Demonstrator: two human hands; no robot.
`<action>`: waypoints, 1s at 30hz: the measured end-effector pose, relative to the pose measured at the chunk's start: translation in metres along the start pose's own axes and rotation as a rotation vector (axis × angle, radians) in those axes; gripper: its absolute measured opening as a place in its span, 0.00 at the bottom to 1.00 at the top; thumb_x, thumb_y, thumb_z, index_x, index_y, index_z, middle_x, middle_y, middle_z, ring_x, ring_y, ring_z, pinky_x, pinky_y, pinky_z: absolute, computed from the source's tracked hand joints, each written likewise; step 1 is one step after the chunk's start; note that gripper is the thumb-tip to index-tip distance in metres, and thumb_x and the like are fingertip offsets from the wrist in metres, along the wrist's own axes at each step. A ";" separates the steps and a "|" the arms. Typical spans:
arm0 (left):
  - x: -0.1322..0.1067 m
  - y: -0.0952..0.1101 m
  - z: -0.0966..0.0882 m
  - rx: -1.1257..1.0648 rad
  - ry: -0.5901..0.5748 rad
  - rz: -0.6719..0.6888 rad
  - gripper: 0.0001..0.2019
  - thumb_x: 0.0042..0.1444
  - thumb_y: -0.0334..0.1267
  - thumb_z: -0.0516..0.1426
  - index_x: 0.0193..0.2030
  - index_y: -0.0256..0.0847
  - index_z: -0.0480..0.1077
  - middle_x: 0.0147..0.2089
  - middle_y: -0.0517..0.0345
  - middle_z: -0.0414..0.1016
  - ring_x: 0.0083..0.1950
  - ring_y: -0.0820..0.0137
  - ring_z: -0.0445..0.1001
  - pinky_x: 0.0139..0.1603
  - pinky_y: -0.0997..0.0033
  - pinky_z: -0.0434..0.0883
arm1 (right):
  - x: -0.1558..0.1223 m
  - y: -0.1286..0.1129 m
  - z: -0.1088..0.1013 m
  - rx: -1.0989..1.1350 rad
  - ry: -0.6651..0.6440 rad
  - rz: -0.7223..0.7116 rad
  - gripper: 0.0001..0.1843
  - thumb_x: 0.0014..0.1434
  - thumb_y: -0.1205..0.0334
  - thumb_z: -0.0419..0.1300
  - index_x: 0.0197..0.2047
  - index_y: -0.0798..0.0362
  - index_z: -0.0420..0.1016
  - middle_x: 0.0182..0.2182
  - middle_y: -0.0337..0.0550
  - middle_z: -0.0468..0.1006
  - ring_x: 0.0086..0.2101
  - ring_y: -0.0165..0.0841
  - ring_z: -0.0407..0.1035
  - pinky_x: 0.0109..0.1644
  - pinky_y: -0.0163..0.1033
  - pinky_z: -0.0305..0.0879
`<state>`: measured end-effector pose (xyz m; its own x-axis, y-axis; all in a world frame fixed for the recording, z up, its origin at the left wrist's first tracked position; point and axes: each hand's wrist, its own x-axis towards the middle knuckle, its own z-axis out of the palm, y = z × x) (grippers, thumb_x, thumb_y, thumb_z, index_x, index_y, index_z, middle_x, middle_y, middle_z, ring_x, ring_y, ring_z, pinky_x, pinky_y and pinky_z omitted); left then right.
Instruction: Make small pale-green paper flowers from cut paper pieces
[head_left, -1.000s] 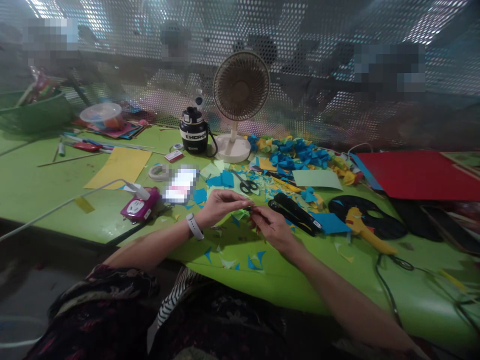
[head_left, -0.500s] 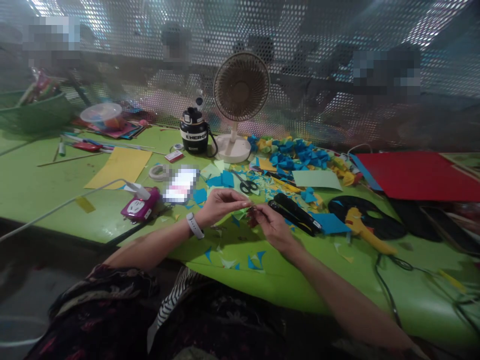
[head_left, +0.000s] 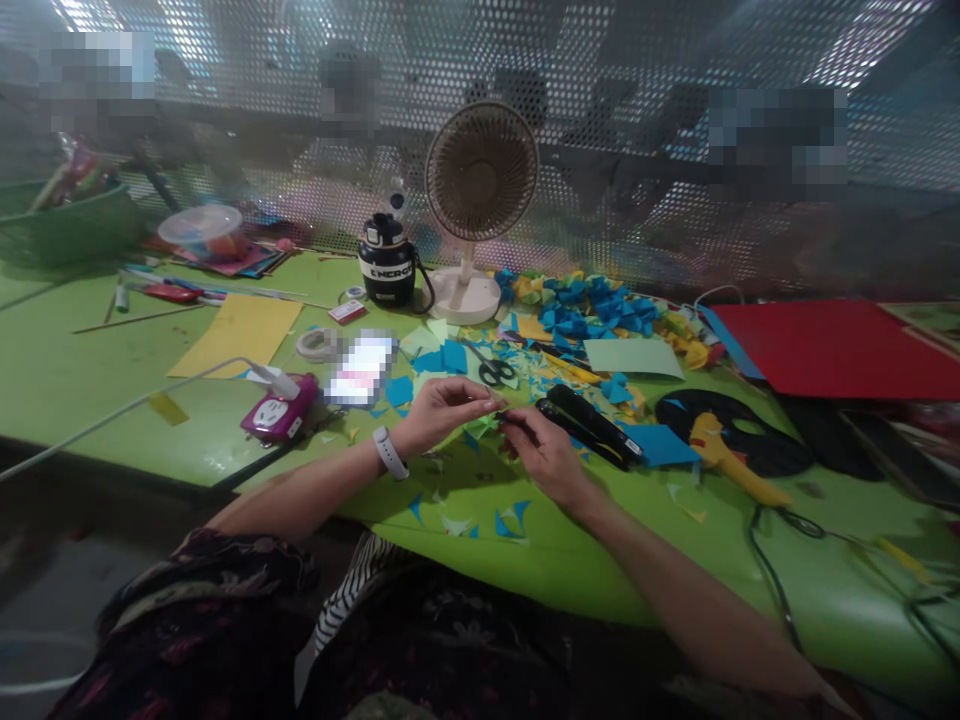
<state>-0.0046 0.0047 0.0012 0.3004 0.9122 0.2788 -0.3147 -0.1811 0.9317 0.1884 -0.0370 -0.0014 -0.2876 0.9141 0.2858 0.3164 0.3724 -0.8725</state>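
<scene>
My left hand (head_left: pixel 448 410), with a pale watch band on its wrist, is closed in a pinch at the middle of the green table. Just to its right, my right hand (head_left: pixel 541 445) is also pinched, its fingertips almost meeting the left ones. Between the fingertips is a small piece of green paper (head_left: pixel 484 426), partly hidden; its exact shape is too small to tell. Black-handled scissors (head_left: pixel 495 372) lie just beyond the hands. A black stapler (head_left: pixel 589 425) rests right beside my right hand. Blue and pale paper scraps (head_left: pixel 510 522) lie on the table below the hands.
A fan (head_left: pixel 481 180) and a black bottle (head_left: pixel 387 262) stand at the back. Blue and yellow folded paper pieces (head_left: pixel 592 305) are heaped behind. A yellow glue gun (head_left: pixel 735 465) lies right; a purple power socket (head_left: pixel 281 410) and a phone (head_left: pixel 362 368) lie left.
My fingertips have shifted slightly, and the right-hand fingers have turned a little around the small green paper. The arms and the things on the table stay where they were.
</scene>
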 end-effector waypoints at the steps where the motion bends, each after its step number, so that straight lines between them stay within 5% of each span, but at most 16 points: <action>1: 0.000 0.000 0.000 0.003 -0.004 -0.010 0.11 0.47 0.42 0.71 0.31 0.37 0.79 0.35 0.54 0.83 0.37 0.72 0.80 0.44 0.71 0.78 | 0.000 -0.001 0.000 -0.001 -0.005 -0.007 0.16 0.66 0.47 0.56 0.42 0.51 0.72 0.31 0.42 0.76 0.25 0.30 0.72 0.30 0.38 0.71; 30: 0.001 0.005 0.000 0.065 0.055 -0.008 0.13 0.49 0.47 0.69 0.34 0.39 0.81 0.38 0.52 0.84 0.40 0.68 0.82 0.46 0.68 0.78 | 0.000 0.001 0.002 0.098 -0.031 0.120 0.16 0.60 0.47 0.62 0.38 0.52 0.71 0.30 0.42 0.79 0.28 0.33 0.75 0.33 0.41 0.76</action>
<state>-0.0059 0.0046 0.0065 0.2520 0.9323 0.2596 -0.2533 -0.1953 0.9475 0.1870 -0.0367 -0.0025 -0.2810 0.9452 0.1663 0.2611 0.2420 -0.9345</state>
